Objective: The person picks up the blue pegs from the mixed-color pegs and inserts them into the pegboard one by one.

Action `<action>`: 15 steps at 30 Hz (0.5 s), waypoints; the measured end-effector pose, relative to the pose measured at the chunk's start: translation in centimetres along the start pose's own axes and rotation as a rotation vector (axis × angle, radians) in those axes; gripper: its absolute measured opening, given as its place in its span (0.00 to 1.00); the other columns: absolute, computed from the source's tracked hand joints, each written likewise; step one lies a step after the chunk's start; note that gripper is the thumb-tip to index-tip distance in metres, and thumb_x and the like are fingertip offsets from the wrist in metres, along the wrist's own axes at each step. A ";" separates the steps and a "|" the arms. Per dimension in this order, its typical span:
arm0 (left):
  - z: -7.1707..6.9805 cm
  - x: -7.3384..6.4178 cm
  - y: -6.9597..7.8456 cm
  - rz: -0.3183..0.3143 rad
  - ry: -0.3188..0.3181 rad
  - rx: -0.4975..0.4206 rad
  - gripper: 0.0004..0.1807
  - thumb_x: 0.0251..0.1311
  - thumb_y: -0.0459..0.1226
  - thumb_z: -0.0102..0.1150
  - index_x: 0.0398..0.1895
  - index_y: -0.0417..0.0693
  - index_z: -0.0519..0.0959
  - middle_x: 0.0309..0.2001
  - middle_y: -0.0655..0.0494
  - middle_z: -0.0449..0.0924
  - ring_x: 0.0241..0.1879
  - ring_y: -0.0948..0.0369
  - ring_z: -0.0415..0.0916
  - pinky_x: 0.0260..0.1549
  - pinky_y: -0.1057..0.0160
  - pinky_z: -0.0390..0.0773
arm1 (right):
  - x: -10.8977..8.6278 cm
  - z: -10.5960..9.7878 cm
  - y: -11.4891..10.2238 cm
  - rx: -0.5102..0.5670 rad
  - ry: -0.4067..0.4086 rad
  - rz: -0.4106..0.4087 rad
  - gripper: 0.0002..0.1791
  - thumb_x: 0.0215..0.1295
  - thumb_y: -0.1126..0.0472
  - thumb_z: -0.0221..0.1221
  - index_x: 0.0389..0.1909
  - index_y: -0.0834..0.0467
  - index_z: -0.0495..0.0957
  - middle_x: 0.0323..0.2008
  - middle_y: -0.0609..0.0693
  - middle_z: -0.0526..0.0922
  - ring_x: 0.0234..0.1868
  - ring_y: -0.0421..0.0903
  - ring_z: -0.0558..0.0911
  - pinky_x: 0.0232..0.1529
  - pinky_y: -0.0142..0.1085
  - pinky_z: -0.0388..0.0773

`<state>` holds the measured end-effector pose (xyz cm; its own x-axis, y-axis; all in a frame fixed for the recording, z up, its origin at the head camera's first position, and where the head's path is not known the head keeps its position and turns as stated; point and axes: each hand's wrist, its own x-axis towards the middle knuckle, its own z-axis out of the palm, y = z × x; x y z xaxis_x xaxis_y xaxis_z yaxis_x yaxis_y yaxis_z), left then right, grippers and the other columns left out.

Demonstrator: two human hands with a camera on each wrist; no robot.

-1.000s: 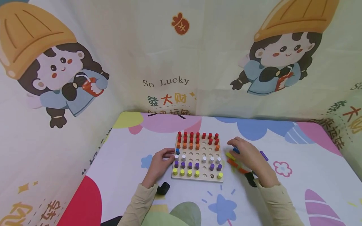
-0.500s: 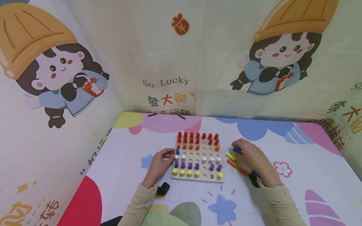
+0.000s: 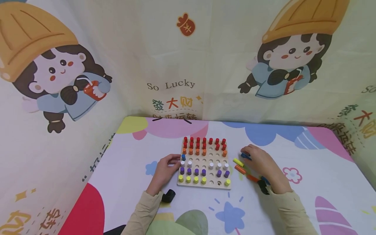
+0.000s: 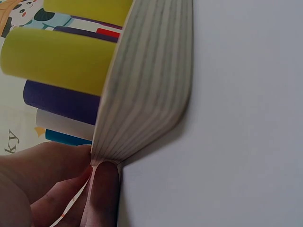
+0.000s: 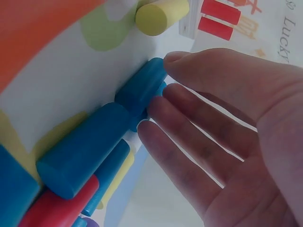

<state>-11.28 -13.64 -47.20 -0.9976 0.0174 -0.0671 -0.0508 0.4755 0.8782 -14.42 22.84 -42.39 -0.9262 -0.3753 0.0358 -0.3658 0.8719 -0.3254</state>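
My left hand (image 3: 165,170) grips the left edge of a wooden pegboard (image 3: 202,186), with thumb and fingertips at its rim in the left wrist view. Rows of red, orange, white, purple and yellow pegs stand in the board, plus one blue peg (image 3: 183,157) at the left. Beyond the right side, my right hand (image 3: 259,160) is over loose pegs. In the right wrist view its thumb is at the end of a blue peg (image 5: 140,86), and the fingers, spread and slightly bent, are close beside it. More blue pegs lie beneath and behind that one.
Between board and right hand lie a yellow peg (image 3: 238,162) and orange pegs (image 3: 240,169). A red peg (image 5: 61,205) lies among the blue ones. Black wrist cameras (image 3: 168,195) sit at both wrists. A printed cloth (image 3: 132,169) covers the table, and patterned walls surround it.
Since a second ago my right hand has shifted slightly right and toward me, uncovering more of the yellow and orange pegs. My left hand stays at the board's edge.
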 end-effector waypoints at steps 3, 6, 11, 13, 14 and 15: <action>-0.1 0.0 0.1 -0.001 0.000 -0.002 0.16 0.65 0.36 0.62 0.55 0.47 0.81 0.49 0.51 0.85 0.47 0.57 0.83 0.46 0.57 0.83 | 0.0 0.0 0.0 0.000 -0.006 0.007 0.18 0.57 0.66 0.70 0.48 0.65 0.81 0.41 0.56 0.83 0.43 0.54 0.83 0.51 0.53 0.80; -0.1 0.0 0.0 -0.005 -0.004 0.001 0.16 0.65 0.36 0.62 0.55 0.47 0.81 0.49 0.51 0.85 0.47 0.57 0.83 0.47 0.57 0.83 | 0.2 0.0 -0.1 -0.003 -0.018 0.013 0.18 0.56 0.66 0.70 0.48 0.65 0.81 0.41 0.56 0.83 0.43 0.54 0.82 0.51 0.54 0.80; -0.1 0.0 -0.1 -0.011 -0.004 -0.003 0.16 0.65 0.36 0.62 0.56 0.46 0.80 0.49 0.51 0.85 0.47 0.57 0.83 0.46 0.57 0.83 | 0.4 0.1 0.0 -0.001 -0.039 0.015 0.17 0.57 0.66 0.70 0.47 0.65 0.81 0.40 0.56 0.83 0.43 0.54 0.83 0.51 0.53 0.80; -0.1 0.0 -0.1 -0.009 -0.004 -0.005 0.16 0.65 0.36 0.62 0.56 0.46 0.80 0.48 0.51 0.85 0.47 0.57 0.83 0.46 0.57 0.83 | 0.5 0.1 0.0 0.003 -0.040 0.009 0.16 0.57 0.67 0.69 0.47 0.65 0.81 0.40 0.56 0.83 0.42 0.54 0.83 0.50 0.53 0.80; -0.1 0.0 0.0 -0.010 -0.004 -0.005 0.16 0.65 0.36 0.62 0.56 0.46 0.80 0.48 0.51 0.85 0.47 0.57 0.83 0.47 0.57 0.83 | 0.6 0.2 0.0 0.006 -0.041 0.008 0.16 0.57 0.68 0.69 0.47 0.66 0.81 0.40 0.56 0.83 0.42 0.54 0.83 0.50 0.53 0.80; -0.1 0.0 0.0 -0.010 -0.005 -0.005 0.16 0.65 0.36 0.61 0.56 0.46 0.80 0.48 0.51 0.85 0.47 0.57 0.83 0.47 0.57 0.83 | 0.6 0.2 0.0 0.010 -0.044 0.008 0.16 0.57 0.68 0.69 0.46 0.66 0.81 0.39 0.56 0.83 0.41 0.54 0.83 0.50 0.53 0.80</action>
<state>-11.30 -13.71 -47.21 -0.9968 0.0165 -0.0783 -0.0612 0.4716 0.8797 -14.97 22.56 -42.56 -0.9241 -0.3821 -0.0082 -0.3575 0.8718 -0.3348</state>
